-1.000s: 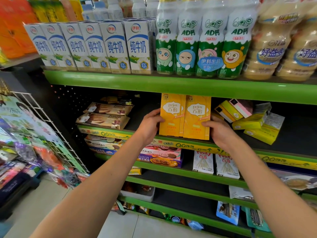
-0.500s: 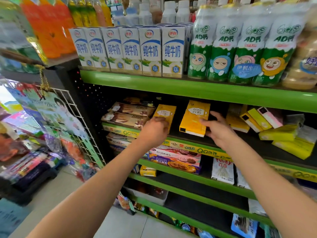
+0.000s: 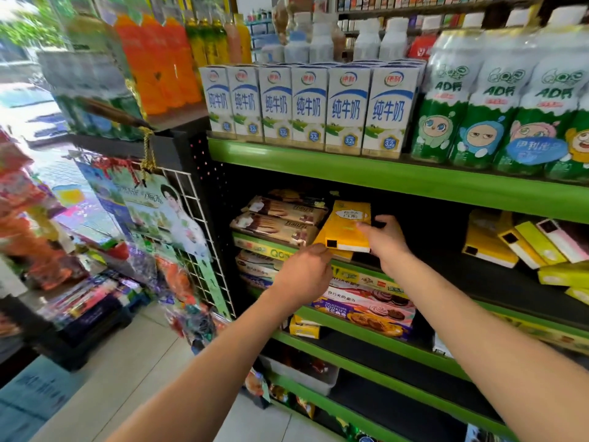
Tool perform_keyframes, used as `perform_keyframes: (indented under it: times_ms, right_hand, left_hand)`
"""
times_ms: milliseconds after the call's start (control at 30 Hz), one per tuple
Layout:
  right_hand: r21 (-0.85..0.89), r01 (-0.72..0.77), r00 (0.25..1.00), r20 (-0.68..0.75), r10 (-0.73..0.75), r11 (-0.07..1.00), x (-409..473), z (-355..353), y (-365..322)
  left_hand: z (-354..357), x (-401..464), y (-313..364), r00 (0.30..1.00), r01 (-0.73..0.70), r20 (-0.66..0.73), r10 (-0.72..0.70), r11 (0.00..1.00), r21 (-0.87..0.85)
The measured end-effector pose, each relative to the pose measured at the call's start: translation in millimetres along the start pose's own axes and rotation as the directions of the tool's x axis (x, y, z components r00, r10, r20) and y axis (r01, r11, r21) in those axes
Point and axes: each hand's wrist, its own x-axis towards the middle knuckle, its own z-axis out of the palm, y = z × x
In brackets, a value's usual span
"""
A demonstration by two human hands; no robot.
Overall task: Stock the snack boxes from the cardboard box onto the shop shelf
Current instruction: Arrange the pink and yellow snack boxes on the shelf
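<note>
Yellow snack box: it is lying flat on the middle shelf, tilted, with its long axis running front to back and its barcode end facing out over the shelf lip; it seems to be resting on another yellow box, of which only an edge is showing.
Right hand: it is sitting at the box's right side, thumb lying across the top face and fingers curling round the far right edge, so it is gripping the box.
Left hand: it is hovering just below and in front of the box's near end, fingers loosely curled and holding nothing; whether a knuckle is touching the box I cannot tell.
Key relation: the box is lying up and to the left of the right palm, and the right hand is the nearer one, so any squaring or pushing back is probably falling to it.
Biscuit packs: two stacked just left of the box, nearly touching it.
Milk cartons: six in the front row on the shelf above.
Other yellow boxes: roughly four or more leaning well apart to the right; the exact number is unclear.
Cardboard box: not in view.
</note>
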Motion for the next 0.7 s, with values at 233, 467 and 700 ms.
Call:
perform_keyframes:
  times_ms: [233,467,700]
  right_hand:
    - [-0.277,0.103,0.991,-0.053,-0.122,0.955,-8.6,13.2,6.0]
    - [-0.316,0.137,0.989,-0.009,-0.147,0.939,-21.4,18.2,-0.6]
    - [-0.379,0.147,0.985,0.143,-0.099,0.914,-31.9,17.2,2.6]
  left_hand:
    - [-15.7,-15.7,-23.5,0.984,0.140,-0.083,-0.158,0.972,-0.189]
    - [-24.3,-1.5,-37.7,0.954,0.152,-0.212,-0.211,0.953,-0.264]
    - [-45.4,73.5,-116.7,0.812,0.580,0.039,-0.582,0.799,-0.160]
